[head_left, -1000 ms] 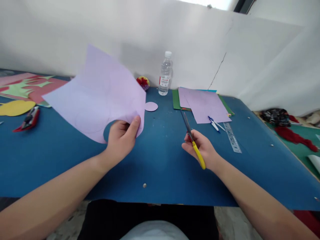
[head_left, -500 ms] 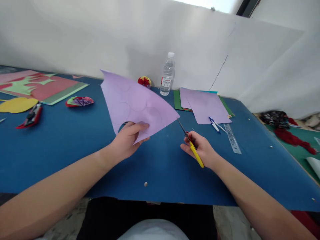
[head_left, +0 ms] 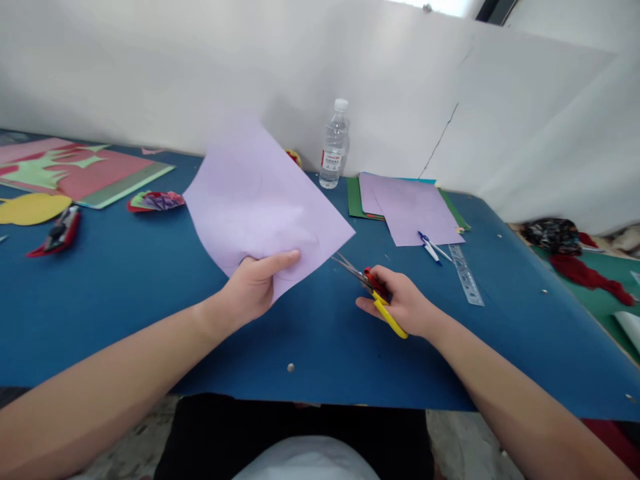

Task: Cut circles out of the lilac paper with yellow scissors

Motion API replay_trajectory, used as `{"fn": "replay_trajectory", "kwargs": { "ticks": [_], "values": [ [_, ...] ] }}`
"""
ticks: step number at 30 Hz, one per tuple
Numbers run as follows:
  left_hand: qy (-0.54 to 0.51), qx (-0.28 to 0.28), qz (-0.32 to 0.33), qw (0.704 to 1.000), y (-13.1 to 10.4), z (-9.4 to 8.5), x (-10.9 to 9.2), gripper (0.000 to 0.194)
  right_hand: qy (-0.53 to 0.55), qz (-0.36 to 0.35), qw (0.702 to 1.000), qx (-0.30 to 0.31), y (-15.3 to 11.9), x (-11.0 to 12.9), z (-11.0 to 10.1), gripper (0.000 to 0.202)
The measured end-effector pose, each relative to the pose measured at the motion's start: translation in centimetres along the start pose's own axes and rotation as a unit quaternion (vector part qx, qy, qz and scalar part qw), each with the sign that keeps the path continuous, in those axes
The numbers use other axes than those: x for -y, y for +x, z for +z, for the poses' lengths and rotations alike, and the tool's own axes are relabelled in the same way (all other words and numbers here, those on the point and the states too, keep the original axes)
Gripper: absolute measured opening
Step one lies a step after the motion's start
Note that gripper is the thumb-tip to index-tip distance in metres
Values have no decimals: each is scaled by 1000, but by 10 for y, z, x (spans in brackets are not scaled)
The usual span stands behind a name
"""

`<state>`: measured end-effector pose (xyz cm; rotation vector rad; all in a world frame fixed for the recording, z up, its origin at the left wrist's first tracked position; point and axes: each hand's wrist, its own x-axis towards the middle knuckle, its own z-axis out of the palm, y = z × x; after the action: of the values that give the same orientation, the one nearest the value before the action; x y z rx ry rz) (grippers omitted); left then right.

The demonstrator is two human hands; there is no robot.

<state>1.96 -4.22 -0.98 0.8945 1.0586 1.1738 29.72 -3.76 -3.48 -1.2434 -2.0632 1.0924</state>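
Paper (head_left: 250, 193): centre-left of the frame, gripped at its lower edge by the left hand (head_left: 253, 287). Scissors (head_left: 383, 309): right of centre, blades parted near the paper, gripped by the right hand (head_left: 407, 303). Bottle (head_left: 333, 150): upright, upper centre.

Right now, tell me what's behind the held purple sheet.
Past the right edge of the purple sheet, part of a yellow and red object shows; its remainder and the tabletop behind are covered.

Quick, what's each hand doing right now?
Left hand: closed on the purple sheet, thumb on top.
Right hand: holding the scissors, blades slightly apart.
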Motion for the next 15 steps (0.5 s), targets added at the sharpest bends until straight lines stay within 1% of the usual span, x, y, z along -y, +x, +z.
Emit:
{"fn": "replay_trajectory", "kwargs": {
  "ticks": [3, 5, 8, 13, 14, 15],
  "values": [
    [-5, -7, 1, 1000, -1, -2, 1, 29, 7, -14, 999, 32, -1, 3, 1, 51],
    [8, -19, 14, 1000, -2, -2, 1, 29, 6, -15, 999, 52, -2, 6, 1, 48],
    [30, -35, 60, 997, -4, -3, -1, 36, -6, -6, 997, 80, -4, 9, 1, 47],
    [94, -11, 141, 986, -12, -6, -7, 51, -22, 9, 993, 114, -5, 12, 1, 52],
    [109, -7, 147, 983, -13, -6, -8, 52, -22, 12, 993, 117, -5, 12, 1, 53],
    [127, -16, 138, 982, -13, -6, -9, 51, -21, 14, 993, 118, -5, 12, 1, 53]
  ]
}}
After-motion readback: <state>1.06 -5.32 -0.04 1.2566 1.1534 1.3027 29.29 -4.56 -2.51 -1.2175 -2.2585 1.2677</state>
